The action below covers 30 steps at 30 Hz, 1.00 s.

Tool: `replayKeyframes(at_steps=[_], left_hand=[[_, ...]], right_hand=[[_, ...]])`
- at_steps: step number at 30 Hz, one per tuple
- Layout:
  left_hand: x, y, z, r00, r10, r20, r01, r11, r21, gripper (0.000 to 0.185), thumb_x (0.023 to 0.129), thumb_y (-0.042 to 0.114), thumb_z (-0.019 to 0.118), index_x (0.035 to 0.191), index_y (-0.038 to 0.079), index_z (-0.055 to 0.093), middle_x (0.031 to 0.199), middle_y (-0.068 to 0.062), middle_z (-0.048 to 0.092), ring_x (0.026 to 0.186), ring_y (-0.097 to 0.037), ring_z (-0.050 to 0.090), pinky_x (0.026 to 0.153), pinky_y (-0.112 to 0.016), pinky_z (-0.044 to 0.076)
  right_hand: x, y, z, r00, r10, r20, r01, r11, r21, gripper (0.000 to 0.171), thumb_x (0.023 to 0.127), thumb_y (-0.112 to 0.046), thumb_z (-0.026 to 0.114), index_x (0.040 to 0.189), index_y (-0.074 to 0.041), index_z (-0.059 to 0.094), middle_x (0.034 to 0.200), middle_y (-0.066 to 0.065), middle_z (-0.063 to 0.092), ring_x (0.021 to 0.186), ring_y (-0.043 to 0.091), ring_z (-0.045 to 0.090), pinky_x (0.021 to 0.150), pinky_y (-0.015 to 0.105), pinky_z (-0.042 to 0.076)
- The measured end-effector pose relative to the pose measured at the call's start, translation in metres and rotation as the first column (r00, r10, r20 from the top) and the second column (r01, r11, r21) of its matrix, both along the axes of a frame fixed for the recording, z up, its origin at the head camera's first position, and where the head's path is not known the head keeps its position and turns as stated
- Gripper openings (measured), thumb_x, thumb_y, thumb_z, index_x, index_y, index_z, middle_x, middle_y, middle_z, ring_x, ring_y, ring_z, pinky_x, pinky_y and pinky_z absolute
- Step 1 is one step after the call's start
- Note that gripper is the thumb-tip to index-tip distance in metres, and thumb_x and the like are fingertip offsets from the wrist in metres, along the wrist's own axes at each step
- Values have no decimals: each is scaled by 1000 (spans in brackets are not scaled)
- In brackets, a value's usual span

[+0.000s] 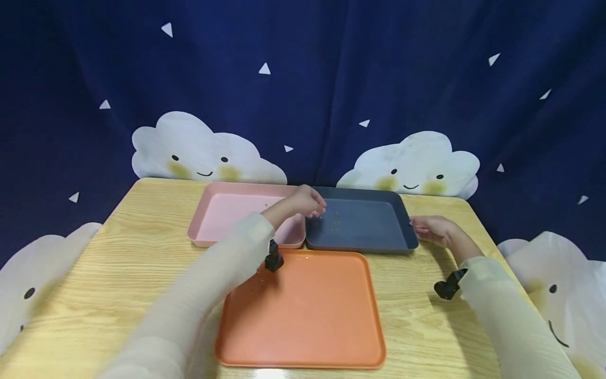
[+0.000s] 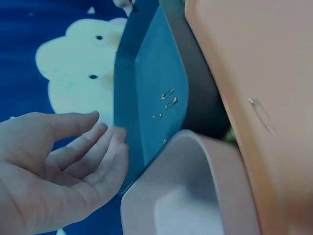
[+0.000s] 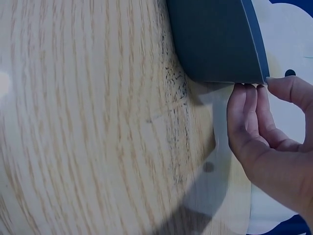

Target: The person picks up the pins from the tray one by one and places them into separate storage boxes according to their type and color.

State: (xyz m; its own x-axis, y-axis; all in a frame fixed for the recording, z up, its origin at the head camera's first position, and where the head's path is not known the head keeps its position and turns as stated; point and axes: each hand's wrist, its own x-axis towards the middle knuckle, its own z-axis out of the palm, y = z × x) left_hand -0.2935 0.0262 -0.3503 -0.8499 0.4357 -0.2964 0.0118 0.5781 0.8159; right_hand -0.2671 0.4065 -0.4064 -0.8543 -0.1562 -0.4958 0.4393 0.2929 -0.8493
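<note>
My left hand hangs over the place where the pink tray and the dark blue-grey tray meet. Its fingers are loosely bent, and the left wrist view shows nothing between them and the thumb. Several small gold safety pins lie in the dark tray, on the side near the pink one. At the dark tray's right end, my right hand pinches the wall, thumb at the rim and fingers against the outside.
An orange tray lies in front of the other two, with a safety pin on it in the left wrist view. All stand on a wooden table. Behind hangs a navy curtain with clouds.
</note>
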Motion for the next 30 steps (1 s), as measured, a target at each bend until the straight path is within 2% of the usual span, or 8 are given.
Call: replayKeyframes(at_steps=[3,5,8,11,16,21,23,30], left_hand=[[12,-20,1,994,-96,-48,95,995,-8,22,88,6,63,108,-2,68,107,-19,71,87,-23,67,76,-29,58],[22,-33,1,982,-157,-103,152,987,-48,20,86,6,62,103,-1,70,100,-16,73,79,-17,65,73,-26,57],[39,-54,-3,948,-235,-213,211,969,-131,16,83,6,63,94,4,73,88,-8,74,72,-8,61,75,-22,52],[58,-75,-9,909,-316,-273,281,946,-159,12,81,7,67,90,3,74,81,-7,75,71,-5,63,78,-21,52],[85,-108,-20,872,-439,-215,423,898,-118,14,80,4,73,93,-2,71,84,-12,74,73,-5,67,73,-16,55],[98,-129,-31,845,-500,-190,476,865,-157,17,75,5,79,91,2,72,85,-10,75,73,-4,65,68,-13,54],[102,-135,-33,821,-527,-220,488,847,-209,18,72,5,81,88,5,73,83,-7,74,72,-4,65,67,-14,54],[112,-143,-36,708,-616,-346,474,777,-413,20,66,5,82,81,13,71,73,3,69,67,-1,56,62,-12,45]], right_hand=[[1,2,-2,1000,-7,11,7,1000,-4,67,97,-11,44,148,13,8,74,-13,53,64,-4,45,73,13,50],[2,4,-3,1000,-3,17,3,1000,3,67,98,-12,43,148,13,7,74,-13,53,64,-4,46,73,13,50],[3,5,-3,1000,3,19,-3,1000,21,67,98,-14,43,149,12,7,74,-13,50,64,-5,45,71,13,49],[3,5,-2,1000,10,12,-10,1000,22,66,98,-15,44,148,12,10,78,-13,53,67,-5,47,72,13,50],[1,1,-1,1000,3,5,-3,1000,19,64,97,-13,45,148,12,14,83,-13,60,73,-5,54,73,13,52],[1,2,-2,1000,15,1,-15,999,41,65,98,-13,42,148,13,11,81,-15,59,68,-6,50,73,12,52],[0,2,-3,1000,14,0,-14,999,47,64,98,-13,43,148,13,13,81,-15,59,67,-6,49,73,12,51],[0,2,-2,1000,6,-2,-6,999,40,63,97,-13,45,147,13,15,82,-16,62,71,-6,53,74,12,52]])
